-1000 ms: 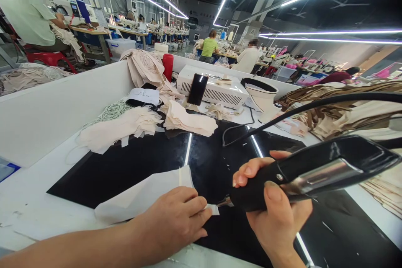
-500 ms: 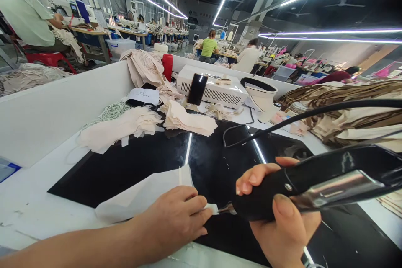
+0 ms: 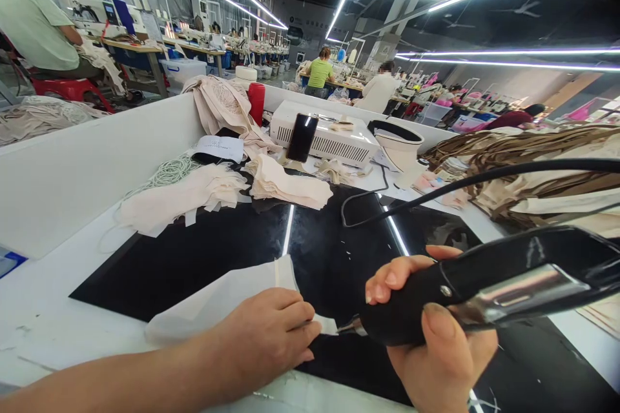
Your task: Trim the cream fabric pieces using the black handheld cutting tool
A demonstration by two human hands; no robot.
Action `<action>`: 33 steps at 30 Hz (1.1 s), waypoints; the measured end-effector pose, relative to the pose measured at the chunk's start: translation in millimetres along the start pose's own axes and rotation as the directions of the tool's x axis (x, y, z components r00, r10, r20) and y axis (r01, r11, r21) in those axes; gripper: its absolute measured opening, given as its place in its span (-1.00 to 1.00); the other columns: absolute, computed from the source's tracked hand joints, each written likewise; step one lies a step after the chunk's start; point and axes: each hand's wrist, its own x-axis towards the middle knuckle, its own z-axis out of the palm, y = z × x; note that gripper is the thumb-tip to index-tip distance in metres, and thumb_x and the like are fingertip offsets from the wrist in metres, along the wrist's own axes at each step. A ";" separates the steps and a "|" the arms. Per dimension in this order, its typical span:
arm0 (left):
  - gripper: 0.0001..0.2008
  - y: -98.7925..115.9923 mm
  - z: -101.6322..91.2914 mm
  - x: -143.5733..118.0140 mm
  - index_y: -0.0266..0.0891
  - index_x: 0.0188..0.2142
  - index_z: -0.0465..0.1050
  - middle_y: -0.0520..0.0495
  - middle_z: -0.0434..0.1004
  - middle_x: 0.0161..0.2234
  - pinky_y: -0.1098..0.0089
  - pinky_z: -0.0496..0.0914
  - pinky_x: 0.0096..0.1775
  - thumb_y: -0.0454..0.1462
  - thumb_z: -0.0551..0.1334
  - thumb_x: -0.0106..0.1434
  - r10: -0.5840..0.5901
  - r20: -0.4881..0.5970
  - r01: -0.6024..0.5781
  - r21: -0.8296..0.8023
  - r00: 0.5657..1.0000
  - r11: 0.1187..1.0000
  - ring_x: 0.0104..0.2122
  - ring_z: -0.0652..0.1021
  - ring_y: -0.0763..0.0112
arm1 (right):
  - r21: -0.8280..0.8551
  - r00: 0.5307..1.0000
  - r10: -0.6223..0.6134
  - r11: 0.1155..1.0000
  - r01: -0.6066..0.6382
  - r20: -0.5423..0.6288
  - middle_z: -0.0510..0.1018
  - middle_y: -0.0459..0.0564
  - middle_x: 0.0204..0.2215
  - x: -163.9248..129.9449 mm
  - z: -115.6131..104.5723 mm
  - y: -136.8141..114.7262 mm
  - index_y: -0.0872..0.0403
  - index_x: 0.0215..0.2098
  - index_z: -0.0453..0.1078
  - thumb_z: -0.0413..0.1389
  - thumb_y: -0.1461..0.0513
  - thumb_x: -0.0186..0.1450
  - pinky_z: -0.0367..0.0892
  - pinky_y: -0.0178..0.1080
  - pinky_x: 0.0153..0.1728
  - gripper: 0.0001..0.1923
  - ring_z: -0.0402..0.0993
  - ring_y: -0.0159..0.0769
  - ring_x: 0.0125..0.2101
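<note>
My left hand point(image 3: 264, 335) lies flat on a pale fabric piece point(image 3: 217, 300) and pins its right corner to the glossy black work surface point(image 3: 194, 251). My right hand point(image 3: 436, 348) grips a black handheld cutting tool point(image 3: 484, 284) with a metal lever on its underside. The tool's small metal tip point(image 3: 349, 327) touches the fabric's narrow end right next to my left fingertips. A black cable point(image 3: 465, 179) arcs from the tool back over the table.
Stacks of beige fabric pieces point(image 3: 184, 197) point(image 3: 288, 184) lie at the back of the black surface, with a white machine box point(image 3: 324, 135), a propped phone point(image 3: 301, 137) and a red cylinder point(image 3: 256, 102). Brown fabric point(image 3: 523, 155) is piled at right. Other people sit at distant sewing tables.
My right hand and the tool have dropped slightly and shifted right; its tip stays at the fabric's end. My left hand stays pressed on the fabric.
</note>
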 end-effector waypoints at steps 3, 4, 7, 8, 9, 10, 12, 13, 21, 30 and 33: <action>-0.83 0.5 3.6 -1.9 -0.29 -0.07 0.50 -0.04 0.55 -0.14 0.33 0.45 0.05 -0.20 0.30 0.51 0.006 -0.006 -0.006 0.003 1.000 1.000 -0.09 0.53 0.36 | -0.001 0.999 -0.013 1.000 0.013 -0.031 0.53 -0.17 -0.44 0.5 1.5 1.7 -0.06 0.01 0.43 0.37 0.08 0.26 0.49 -0.24 -0.54 -0.60 0.47 -0.33 -0.53; -0.83 1.0 4.6 -2.3 -0.28 -0.07 0.50 -0.04 0.54 -0.14 0.34 0.45 0.05 -0.20 0.30 0.51 0.008 -0.011 -0.008 0.001 1.000 1.000 -0.11 0.53 0.36 | -0.001 0.999 -0.019 1.000 0.019 -0.041 0.53 -0.17 -0.44 0.8 2.0 2.7 -0.06 0.01 0.43 0.37 0.08 0.25 0.49 -0.24 -0.54 -0.59 0.46 -0.33 -0.53; -0.83 3.1 5.4 -2.2 -0.29 -0.05 0.50 -0.03 0.54 -0.15 0.34 0.46 0.04 -0.21 0.31 0.50 -0.004 -0.023 0.004 -0.011 1.000 1.000 -0.12 0.53 0.36 | 0.001 0.999 -0.023 1.000 0.023 -0.041 0.54 -0.17 -0.44 1.1 2.3 5.6 -0.05 0.01 0.43 0.37 0.08 0.25 0.48 -0.23 -0.53 -0.59 0.46 -0.33 -0.53; -0.82 3.8 4.8 -1.8 -0.29 -0.04 0.50 -0.03 0.54 -0.15 0.34 0.46 0.04 -0.21 0.32 0.49 -0.012 -0.026 0.012 -0.016 1.000 1.000 -0.11 0.53 0.36 | -0.001 0.999 -0.020 1.000 0.020 -0.036 0.54 -0.17 -0.43 1.1 2.0 6.1 -0.05 0.02 0.43 0.37 0.08 0.26 0.48 -0.23 -0.52 -0.59 0.46 -0.33 -0.52; -0.80 4.3 3.9 -1.2 -0.30 -0.04 0.49 -0.03 0.54 -0.15 0.34 0.47 0.05 -0.20 0.33 0.48 -0.018 -0.030 0.017 -0.020 0.999 1.000 -0.10 0.53 0.36 | -0.004 0.999 -0.015 1.000 0.015 -0.031 0.54 -0.17 -0.43 1.0 1.7 6.3 -0.05 0.02 0.42 0.37 0.08 0.26 0.48 -0.23 -0.52 -0.59 0.47 -0.33 -0.52; -0.79 4.6 2.7 -0.5 -0.30 -0.03 0.49 -0.03 0.54 -0.14 0.34 0.47 0.05 -0.19 0.34 0.48 -0.021 -0.034 0.021 -0.023 0.999 1.000 -0.09 0.53 0.36 | -0.008 1.000 -0.011 1.000 0.011 -0.026 0.54 -0.16 -0.42 0.8 1.3 6.3 -0.06 0.03 0.42 0.36 0.08 0.27 0.48 -0.23 -0.52 -0.58 0.47 -0.33 -0.52; -0.79 4.6 0.2 0.6 -0.30 -0.03 0.49 -0.03 0.54 -0.14 0.34 0.47 0.06 -0.20 0.35 0.47 -0.016 -0.030 0.015 -0.026 0.999 1.000 -0.09 0.53 0.36 | -0.015 1.000 -0.010 1.000 0.010 -0.018 0.54 -0.16 -0.42 0.5 0.8 5.6 -0.06 0.03 0.41 0.36 0.08 0.28 0.48 -0.23 -0.51 -0.59 0.47 -0.33 -0.51; -0.80 4.3 -1.1 1.1 -0.31 -0.04 0.50 -0.03 0.54 -0.15 0.34 0.48 0.06 -0.21 0.34 0.47 -0.010 -0.022 0.009 -0.024 1.000 1.000 -0.10 0.54 0.36 | -0.016 1.000 -0.013 1.000 0.013 -0.016 0.53 -0.16 -0.43 0.4 0.7 5.2 -0.06 0.03 0.42 0.36 0.08 0.28 0.48 -0.23 -0.51 -0.59 0.47 -0.33 -0.51; -0.90 0.7 -4.6 -1.0 -0.31 -0.12 0.50 -0.06 0.53 -0.19 0.38 0.49 0.02 -0.28 0.31 0.49 -0.002 -0.004 0.002 -0.054 1.000 0.999 -0.13 0.54 0.36 | -0.033 0.999 -0.020 0.999 0.019 -0.031 0.53 -0.16 -0.44 0.6 0.4 4.4 -0.06 0.01 0.43 0.37 0.06 0.26 0.48 -0.22 -0.53 -0.60 0.47 -0.33 -0.53; -0.87 -2.7 -2.3 -2.1 -0.33 -0.17 0.51 -0.03 0.50 -0.21 0.37 0.48 0.06 -0.28 0.29 0.51 0.045 0.015 -0.045 -0.006 0.999 0.999 -0.13 0.53 0.35 | -0.030 0.999 -0.019 0.999 0.018 -0.040 0.54 -0.17 -0.44 0.5 0.0 3.8 -0.05 0.00 0.44 0.38 0.09 0.25 0.48 -0.23 -0.52 -0.60 0.46 -0.33 -0.52; -0.85 -3.7 -0.3 -3.1 -0.34 -0.15 0.51 -0.02 0.50 -0.20 0.36 0.47 0.08 -0.26 0.27 0.52 0.038 0.035 -0.037 -0.006 0.999 0.999 -0.10 0.52 0.34 | -0.021 0.999 -0.015 1.000 0.015 -0.040 0.55 -0.17 -0.45 1.1 0.1 4.0 -0.05 -0.01 0.45 0.38 0.10 0.24 0.48 -0.23 -0.53 -0.60 0.46 -0.33 -0.53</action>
